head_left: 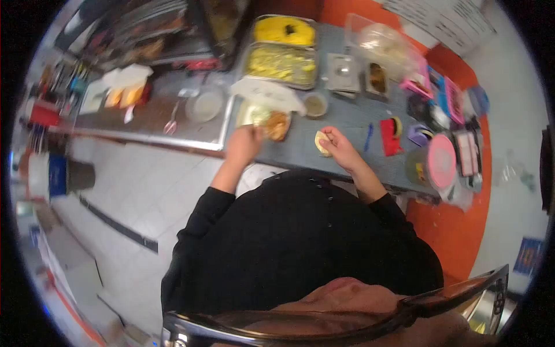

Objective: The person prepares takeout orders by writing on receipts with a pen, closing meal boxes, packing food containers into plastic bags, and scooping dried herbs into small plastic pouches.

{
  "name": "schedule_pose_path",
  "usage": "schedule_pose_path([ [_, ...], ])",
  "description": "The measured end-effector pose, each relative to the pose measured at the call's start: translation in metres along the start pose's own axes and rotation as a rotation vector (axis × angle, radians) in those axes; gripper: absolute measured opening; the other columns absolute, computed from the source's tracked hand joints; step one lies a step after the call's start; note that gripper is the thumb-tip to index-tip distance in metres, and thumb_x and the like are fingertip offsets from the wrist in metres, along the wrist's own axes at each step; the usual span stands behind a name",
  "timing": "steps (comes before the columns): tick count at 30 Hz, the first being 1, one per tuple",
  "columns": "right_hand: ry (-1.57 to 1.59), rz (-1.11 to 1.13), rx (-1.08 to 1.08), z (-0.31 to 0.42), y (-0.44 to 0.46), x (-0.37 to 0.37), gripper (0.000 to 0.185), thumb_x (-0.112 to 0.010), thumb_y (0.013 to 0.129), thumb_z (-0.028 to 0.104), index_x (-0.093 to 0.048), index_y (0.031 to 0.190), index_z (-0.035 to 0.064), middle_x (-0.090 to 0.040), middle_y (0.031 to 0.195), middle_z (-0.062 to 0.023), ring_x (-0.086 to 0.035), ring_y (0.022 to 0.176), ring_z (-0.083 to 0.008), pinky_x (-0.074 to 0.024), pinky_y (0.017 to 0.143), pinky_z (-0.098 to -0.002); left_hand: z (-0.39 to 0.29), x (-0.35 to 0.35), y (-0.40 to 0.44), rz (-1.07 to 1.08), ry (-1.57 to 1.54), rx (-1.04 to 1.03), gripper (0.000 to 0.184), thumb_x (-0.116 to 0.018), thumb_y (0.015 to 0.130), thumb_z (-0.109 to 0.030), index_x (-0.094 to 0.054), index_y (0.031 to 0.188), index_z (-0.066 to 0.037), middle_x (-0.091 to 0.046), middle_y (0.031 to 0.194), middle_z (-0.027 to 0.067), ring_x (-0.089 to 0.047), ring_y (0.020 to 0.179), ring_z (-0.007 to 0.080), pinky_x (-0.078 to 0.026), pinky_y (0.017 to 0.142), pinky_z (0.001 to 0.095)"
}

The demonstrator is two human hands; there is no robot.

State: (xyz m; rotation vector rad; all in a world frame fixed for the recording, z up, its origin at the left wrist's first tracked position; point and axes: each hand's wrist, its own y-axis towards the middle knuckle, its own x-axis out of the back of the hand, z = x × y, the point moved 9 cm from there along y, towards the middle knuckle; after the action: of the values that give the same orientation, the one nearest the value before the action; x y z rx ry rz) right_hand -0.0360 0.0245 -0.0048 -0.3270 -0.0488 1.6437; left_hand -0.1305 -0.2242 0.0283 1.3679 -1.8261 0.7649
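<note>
My right hand [338, 147] pinches a small round pale yellow piece [322, 143] above the front edge of the grey counter. To its left, my left hand [245, 141] is at the near side of an open takeaway box [265, 118]; its fingers are blurred, and whether they grip anything is hidden. Inside the box lie brown fried-looking food [277, 125] on the right and something pale green on the left. The white lid [270, 95] stands open behind it. A small round cup [315, 105] is just right of the lid.
Two metal trays, one of yellow food [284, 30] and one of yellow-green pieces [281, 62], stand at the back. Metal containers [343, 73], a blue pen [368, 137], a red item [391, 137] and a pink-lidded tub [442, 161] are to the right. A whitish bowl [207, 106] sits left.
</note>
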Motion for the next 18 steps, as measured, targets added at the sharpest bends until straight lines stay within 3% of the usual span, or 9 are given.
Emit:
schedule_pose_path([
  [3, 0.111, -0.313, 0.079, 0.051, -0.011, 0.099, 0.026, -0.052, 0.097, 0.016, -0.046, 0.121, 0.0058, -0.059, 0.104, -0.0031, -0.057, 0.091, -0.0117, -0.0486, 0.074, -0.028, 0.038, -0.035, 0.045, 0.116, 0.366, 0.099, 0.075, -0.039, 0.091, -0.064, -0.068, 0.08, 0.004, -0.065, 0.081, 0.0263, -0.064, 0.078, 0.0408, -0.05, 0.071, 0.0486],
  [5, 0.104, -0.671, 0.247, 0.099, -0.007, 0.193, 0.027, -0.048, 0.098, 0.018, -0.046, 0.122, 0.006, -0.059, 0.107, -0.0036, -0.058, 0.087, -0.013, -0.049, 0.072, -0.0284, 0.03, -0.031, 0.054, 0.003, 0.423, 0.138, 0.077, -0.037, 0.09, -0.067, -0.069, 0.077, 0.003, -0.065, 0.081, 0.0265, -0.065, 0.079, 0.041, -0.051, 0.071, 0.0479],
  [7, 0.07, -0.822, 0.574, 0.164, 0.01, 0.274, 0.037, -0.06, 0.092, 0.025, -0.049, 0.118, 0.0001, -0.06, 0.102, -0.0065, -0.058, 0.089, -0.0156, -0.0498, 0.074, -0.0311, -0.015, -0.032, 0.053, 0.05, 0.348, 0.11, 0.065, -0.043, 0.092, -0.055, -0.069, 0.078, 0.004, -0.065, 0.081, 0.0271, -0.065, 0.082, 0.0413, -0.05, 0.074, 0.0482],
  [11, -0.157, -0.986, 0.328, 0.186, 0.088, 0.423, 0.056, -0.063, 0.088, 0.036, -0.045, 0.127, 0.0014, -0.051, 0.125, -0.0215, -0.049, 0.119, -0.0298, -0.041, 0.098, -0.0412, -0.065, -0.087, 0.026, 0.368, 0.192, 0.052, 0.041, -0.052, 0.089, -0.04, -0.072, 0.091, -0.004, -0.066, 0.084, 0.0259, -0.065, 0.084, 0.0397, -0.05, 0.077, 0.0457],
  [13, -0.366, -0.975, 0.26, 0.207, 0.09, 0.455, 0.062, -0.065, 0.085, 0.041, -0.044, 0.13, 0.0032, -0.043, 0.134, -0.0254, -0.041, 0.128, -0.0329, -0.0361, 0.104, -0.0424, -0.091, -0.118, 0.009, 0.552, -0.083, 0.012, 0.024, -0.051, 0.081, -0.012, -0.072, 0.091, -0.005, -0.068, 0.087, 0.021, -0.065, 0.091, 0.0313, -0.05, 0.079, 0.0388],
  [14, -0.535, -0.928, 0.265, 0.229, 0.087, 0.46, 0.066, -0.067, 0.084, 0.044, -0.043, 0.132, 0.0046, -0.037, 0.14, -0.0271, -0.036, 0.132, -0.0344, -0.0332, 0.107, -0.0426, -0.096, -0.131, 0.003, 0.56, -0.109, 0.004, 0.033, -0.049, 0.075, 0.001, -0.069, 0.101, -0.005, -0.068, 0.095, 0.0168, -0.064, 0.093, 0.0282, -0.049, 0.08, 0.0361],
  [16, -0.651, -0.851, 0.421, 0.277, 0.051, 0.501, 0.062, -0.067, 0.083, 0.043, -0.047, 0.128, 0.0053, -0.046, 0.134, -0.0236, -0.046, 0.125, -0.0339, -0.0396, 0.101, -0.0423, -0.084, -0.167, 0.001, 0.48, -0.251, 0.034, 0.038, -0.049, 0.075, 0.004, -0.065, 0.107, -0.005, -0.067, 0.1, 0.0144, -0.064, 0.094, 0.0267, -0.049, 0.081, 0.0356],
  [17, -0.966, -0.917, 0.531, 0.298, 0.035, 0.53, 0.04, -0.064, 0.087, 0.031, -0.058, 0.113, 0.002, -0.066, 0.106, -0.0159, -0.065, 0.092, -0.0265, -0.0525, 0.076, -0.0358, -0.081, -0.174, -0.001, 0.398, -0.386, 0.064, 0.044, -0.049, 0.074, 0.007, -0.062, 0.114, -0.005, -0.066, 0.104, 0.012, -0.063, 0.094, 0.0253, -0.048, 0.082, 0.035],
  [18, -0.921, -0.975, 0.441, 0.295, 0.028, 0.573, 0.029, -0.062, 0.086, 0.028, -0.064, 0.099, 0.0023, -0.068, 0.095, -0.0157, -0.066, 0.087, -0.0272, -0.0516, 0.077, -0.0363, -0.097, -0.182, -0.006, 0.461, -0.541, 0.289, 0.048, -0.049, 0.075, 0.007, -0.056, 0.121, -0.005, -0.062, 0.113, 0.0101, -0.06, 0.099, 0.0221, -0.047, 0.085, 0.0335],
])
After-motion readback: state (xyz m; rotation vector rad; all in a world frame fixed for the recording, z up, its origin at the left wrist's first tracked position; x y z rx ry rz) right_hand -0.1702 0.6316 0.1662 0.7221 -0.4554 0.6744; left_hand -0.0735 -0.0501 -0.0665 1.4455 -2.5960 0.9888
